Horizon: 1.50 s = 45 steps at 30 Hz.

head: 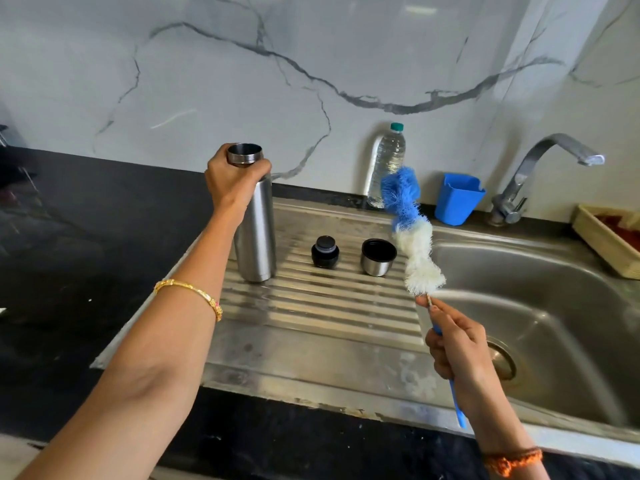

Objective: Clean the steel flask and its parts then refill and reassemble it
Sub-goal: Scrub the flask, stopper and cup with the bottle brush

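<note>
Now my right hand (457,351) grips the bottle brush (412,233) by its handle, bristles raised, ready to enter. Farther, my left hand (235,178) clasps the open steel flask (256,237) at its neck, steadying it upright on the drainboard (311,306); stopper (325,251) and cup (378,257) wait beside.

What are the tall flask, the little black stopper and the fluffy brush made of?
Flask: looks like brushed steel, grey with soft streaky reflections. Stopper: probably matte black plastic, dull with no glint. Brush: blue and white bristles, likely synthetic fibre, on a thin twisted wire stem with a blue, plastic-looking handle, held by the right hand.
</note>
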Each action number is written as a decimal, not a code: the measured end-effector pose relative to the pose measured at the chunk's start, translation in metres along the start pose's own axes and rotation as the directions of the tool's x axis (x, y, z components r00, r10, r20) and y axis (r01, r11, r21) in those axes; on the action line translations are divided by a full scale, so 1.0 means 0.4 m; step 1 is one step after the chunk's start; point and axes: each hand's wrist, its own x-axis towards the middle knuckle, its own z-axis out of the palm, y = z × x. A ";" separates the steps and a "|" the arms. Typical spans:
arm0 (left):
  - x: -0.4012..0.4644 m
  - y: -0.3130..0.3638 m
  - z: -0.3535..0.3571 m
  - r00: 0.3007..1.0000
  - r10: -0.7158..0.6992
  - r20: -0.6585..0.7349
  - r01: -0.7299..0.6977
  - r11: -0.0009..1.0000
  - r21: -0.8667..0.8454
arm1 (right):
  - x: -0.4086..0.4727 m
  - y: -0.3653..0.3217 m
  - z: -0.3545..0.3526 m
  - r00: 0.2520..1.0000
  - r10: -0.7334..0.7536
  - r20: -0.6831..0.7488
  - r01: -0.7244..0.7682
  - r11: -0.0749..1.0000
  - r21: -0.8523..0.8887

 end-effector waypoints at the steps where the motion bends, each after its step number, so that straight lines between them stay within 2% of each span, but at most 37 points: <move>1: -0.002 -0.007 -0.003 1.000 0.020 0.015 -0.019 1.000 -0.016 | -0.002 0.004 0.003 1.000 0.005 -0.012 -0.005 1.000 -0.004; 4: -0.014 -0.026 -0.017 0.992 0.119 0.040 -0.117 0.992 -0.039 | -0.007 0.015 0.007 0.999 0.027 -0.032 -0.027 1.000 -0.007; 7: -0.019 -0.045 -0.026 0.943 0.332 -0.036 -0.319 0.928 0.194 | -0.007 0.020 0.008 0.998 0.051 -0.046 -0.050 0.999 0.009; 8: -0.027 -0.047 -0.028 0.900 0.432 -0.066 -0.395 0.868 0.300 | -0.008 0.020 0.008 0.997 0.052 -0.049 -0.051 0.999 0.014; 10: -0.047 -0.047 -0.020 0.745 0.661 -0.091 -0.561 0.694 0.451 | -0.007 0.014 0.011 0.997 0.042 -0.061 -0.041 0.999 0.019; 12: -0.078 -0.057 0.011 0.569 0.822 0.017 -0.727 0.492 0.479 | -0.003 0.003 0.016 0.998 0.022 -0.066 -0.020 1.000 0.017; 13: -0.097 -0.070 0.032 0.515 0.847 0.128 -0.796 0.418 0.439 | 0.001 -0.002 0.019 0.998 0.014 -0.069 -0.013 1.000 0.015; 14: -0.114 -0.088 0.056 0.489 0.835 0.252 -0.844 0.379 0.381 | 0.006 -0.005 0.021 0.997 0.007 -0.074 -0.006 1.000 0.012; 16: -0.147 -0.131 0.099 0.478 0.738 0.476 -0.877 0.372 0.303 | 0.014 -0.004 0.021 0.996 0.001 -0.086 -0.001 1.000 0.007; 17: -0.160 -0.147 0.116 0.505 0.650 0.568 -0.863 0.399 0.310 | 0.016 0.001 0.021 0.996 0.003 -0.091 -0.003 1.000 0.004; 19: -0.171 -0.175 0.138 0.628 0.377 0.680 -0.752 0.518 0.408 | 0.013 0.015 0.018 0.995 0.012 -0.098 -0.012 1.000 -0.003; 21: -0.163 -0.202 0.158 0.731 0.063 0.680 -0.571 0.602 0.559 | 0.006 0.031 0.012 0.993 0.029 -0.111 -0.030 0.999 -0.013; 23: -0.155 -0.223 0.169 0.755 -0.089 0.650 -0.476 0.607 0.636 | 0.001 0.042 0.003 0.991 0.053 -0.123 -0.054 0.999 -0.005; 26: -0.156 -0.238 0.185 0.761 -0.102 0.641 -0.490 0.557 0.670 | 0.000 0.051 -0.020 0.987 0.061 -0.148 -0.061 0.998 0.010; 30: -0.173 -0.235 0.199 0.778 -0.121 0.616 -0.472 0.534 0.702 | -0.001 0.060 -0.057 0.981 0.041 -0.189 -0.043 0.999 -0.007; 32: -0.175 -0.218 0.201 0.795 -0.088 0.600 -0.466 0.543 0.698 | -0.001 0.060 -0.068 0.983 0.040 -0.181 -0.039 0.999 0.010; 35: -0.174 -0.167 0.196 0.848 0.056 0.527 -0.429 0.656 0.621 | 0.008 0.055 -0.079 0.986 0.041 -0.162 -0.038 0.999 0.025; 38: -0.192 -0.102 0.202 0.891 0.182 0.416 -0.367 0.827 0.426 | 0.013 0.043 -0.093 0.991 0.011 -0.131 -0.009 1.000 0.011; 40: -0.220 -0.055 0.219 0.923 0.114 0.369 -0.217 0.943 0.253 | 0.009 0.037 -0.106 0.992 -0.028 -0.121 0.026 1.000 -0.014; 42: -0.257 -0.018 0.245 0.923 -0.076 0.378 0.061 0.997 0.051 | 0.003 0.034 -0.125 0.992 -0.059 -0.114 0.057 0.998 -0.018; 44: -0.289 -0.001 0.277 0.867 -0.262 0.423 0.347 0.928 -0.136 | 0.002 0.035 -0.147 0.990 -0.089 -0.108 0.089 0.996 -0.007; 45: -0.305 0.005 0.295 0.839 -0.324 0.437 0.436 0.880 -0.187 | 0.003 0.037 -0.162 0.989 -0.108 -0.106 0.106 0.994 -0.019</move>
